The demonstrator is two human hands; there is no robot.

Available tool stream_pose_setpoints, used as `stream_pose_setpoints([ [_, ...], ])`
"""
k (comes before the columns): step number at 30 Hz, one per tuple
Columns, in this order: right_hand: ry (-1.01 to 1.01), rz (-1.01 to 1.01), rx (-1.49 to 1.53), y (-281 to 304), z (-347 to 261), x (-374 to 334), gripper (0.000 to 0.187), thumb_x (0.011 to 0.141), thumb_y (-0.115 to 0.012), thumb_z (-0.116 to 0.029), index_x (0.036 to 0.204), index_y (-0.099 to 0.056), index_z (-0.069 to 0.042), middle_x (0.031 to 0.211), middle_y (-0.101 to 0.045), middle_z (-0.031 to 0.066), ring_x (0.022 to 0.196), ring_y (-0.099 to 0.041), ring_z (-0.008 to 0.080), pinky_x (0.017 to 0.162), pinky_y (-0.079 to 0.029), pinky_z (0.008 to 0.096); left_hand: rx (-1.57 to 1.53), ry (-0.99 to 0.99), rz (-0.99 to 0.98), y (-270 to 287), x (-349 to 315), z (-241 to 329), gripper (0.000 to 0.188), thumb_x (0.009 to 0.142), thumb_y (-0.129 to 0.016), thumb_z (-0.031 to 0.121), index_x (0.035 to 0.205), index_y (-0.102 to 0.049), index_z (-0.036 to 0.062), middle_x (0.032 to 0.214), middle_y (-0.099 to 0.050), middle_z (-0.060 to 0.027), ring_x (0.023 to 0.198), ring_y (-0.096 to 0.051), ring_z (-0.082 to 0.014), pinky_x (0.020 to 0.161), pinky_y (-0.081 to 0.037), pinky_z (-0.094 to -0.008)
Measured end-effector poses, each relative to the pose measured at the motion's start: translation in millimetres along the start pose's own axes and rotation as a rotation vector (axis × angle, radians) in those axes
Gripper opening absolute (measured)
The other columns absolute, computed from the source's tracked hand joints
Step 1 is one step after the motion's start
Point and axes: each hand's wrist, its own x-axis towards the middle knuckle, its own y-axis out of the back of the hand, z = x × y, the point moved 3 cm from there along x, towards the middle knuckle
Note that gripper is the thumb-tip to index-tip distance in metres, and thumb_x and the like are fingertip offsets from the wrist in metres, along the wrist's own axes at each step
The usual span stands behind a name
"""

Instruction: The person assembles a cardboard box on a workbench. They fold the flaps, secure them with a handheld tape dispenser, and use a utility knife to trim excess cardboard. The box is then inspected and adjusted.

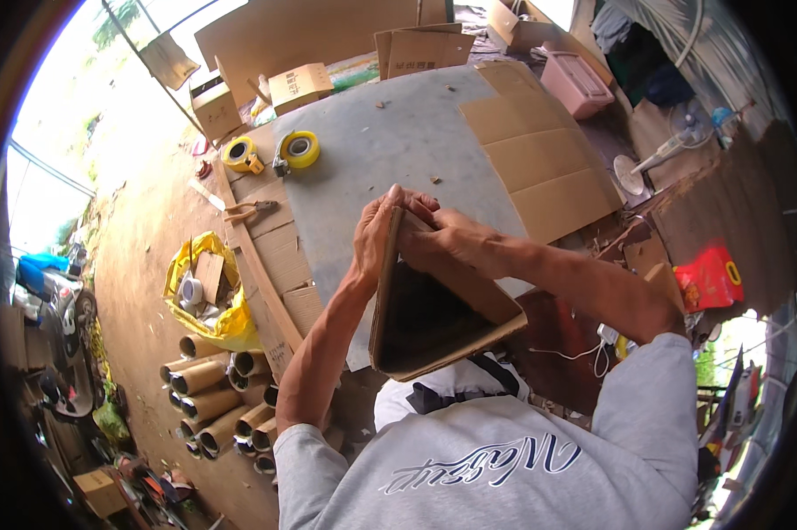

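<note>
A strip of brown cardboard (482, 287), folded into a three-sided tube, is held up in front of my body, one open end facing me and its inside dark. My left hand (382, 228) grips its far corner from the left side, fingers bent over the edge. Beside it, my right hand (451, 234) is closed on the same corner from the right; the fingertips of both hands are partly hidden. Below them is a grey tabletop (354, 115). A clear-yellow tape roll in a dispenser (299, 150) and another yellow tape roll (239, 155) lie at its left.
Pliers (253, 210) lie near a wooden strip (264, 283) along the table's left side. Flat cardboard (540, 168) covers the right side. A yellow bag (176, 287) and several cardboard tubes (200, 377) sit on the floor at left. A pink bin (575, 84) and fan (681, 141) stand right.
</note>
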Motion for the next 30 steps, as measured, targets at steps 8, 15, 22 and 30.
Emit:
stream_pose_setpoints([
  [8, -0.011, -0.063, -0.054, 12.1, 11.2, 8.5, 0.037, 0.097, -0.067, -0.034, 0.12, -0.058, -0.006, 0.104, -0.057, -0.0003, 0.096, -0.053, 0.0088, 0.087, -0.046, 0.0267, -0.037, 0.026, 0.089, -12.1, 4.3, 6.0, 0.042, 0.105, -0.055, 0.029, 0.077, -0.063, -0.0012, 0.088, -0.067, -0.0157, 0.092, -0.062, -0.0215, 0.087, -0.05, -0.034],
  [15, 0.14, 0.006, -0.232, 4.8, 5.4, 5.3, 0.03, 0.094, -0.06, -0.03, 0.106, -0.059, -0.003, 0.092, -0.058, 0.0017, 0.087, -0.053, 0.0133, 0.079, -0.047, 0.0304, -0.013, 0.047, 0.064, -9.4, 8.8, 6.0, 0.041, 0.102, -0.06, 0.026, 0.071, -0.061, -0.0008, 0.088, -0.067, -0.0152, 0.088, -0.062, -0.0205, 0.085, -0.05, -0.0335],
  [22, 0.186, -0.001, -0.321, 8.0, -7.7, 8.2, 0.033, 0.092, -0.059, -0.029, 0.106, -0.062, 0.0, 0.088, -0.061, 0.0059, 0.087, -0.057, 0.0179, 0.081, -0.049, 0.0331, 0.132, 0.114, 0.117, -11.0, 13.4, 17.1, 0.042, 0.102, -0.059, 0.028, 0.074, -0.064, -0.0029, 0.086, -0.067, -0.0123, 0.084, -0.062, -0.0163, 0.08, -0.05, -0.0297],
  [30, 0.193, -0.014, -0.322, 16.5, 3.1, -6.6, 0.06, 0.095, -0.063, -0.039, 0.134, -0.053, 0.005, 0.125, -0.061, 0.0173, 0.115, -0.058, 0.0249, 0.101, -0.046, 0.0338, 0.469, 0.256, 0.066, -0.1, 20.9, 18.2, 0.043, 0.106, -0.056, 0.035, 0.085, -0.066, -0.0012, 0.088, -0.069, -0.0079, 0.08, -0.062, -0.0117, 0.075, -0.051, -0.0271],
])
